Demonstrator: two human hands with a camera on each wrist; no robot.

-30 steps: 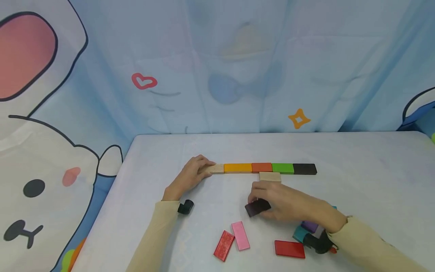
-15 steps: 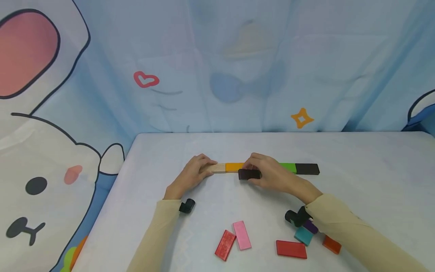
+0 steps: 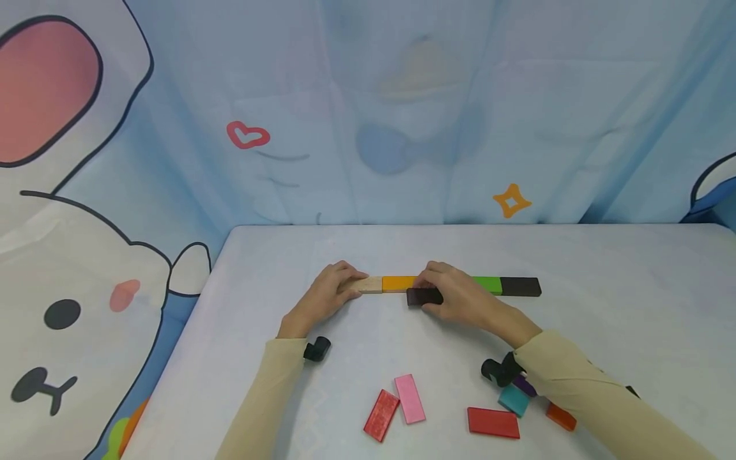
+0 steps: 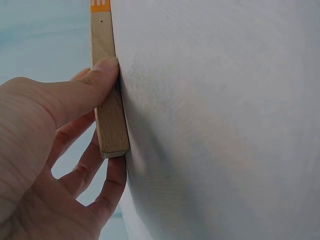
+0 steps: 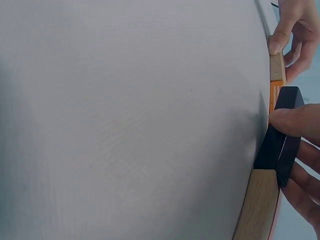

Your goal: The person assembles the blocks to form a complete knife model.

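A row of coloured blocks runs across the table. My left hand (image 3: 324,297) pinches the plain wooden block (image 3: 372,285) at its left end, thumb on the near side. Right of it come a yellow-orange block (image 3: 397,283), a stretch hidden by my right hand (image 3: 460,297), a green block (image 3: 487,285) and a black block (image 3: 520,287). My right hand pinches another black block (image 3: 424,296) along the row's near side. In the right wrist view this block's end meets a second plain wooden block (image 5: 257,205), which the hand hides in the head view.
Nearer me lie a pink block (image 3: 410,399), a speckled red block (image 3: 381,415) and a plain red block (image 3: 493,423). Teal (image 3: 513,400), purple (image 3: 524,384) and orange-red (image 3: 561,416) blocks lie by my right sleeve. A printed curtain (image 3: 368,191) hangs behind the table.
My right hand has carried the black block forward and left to the row's near side, then shifted it slightly right. The left hand stays on the wooden block.
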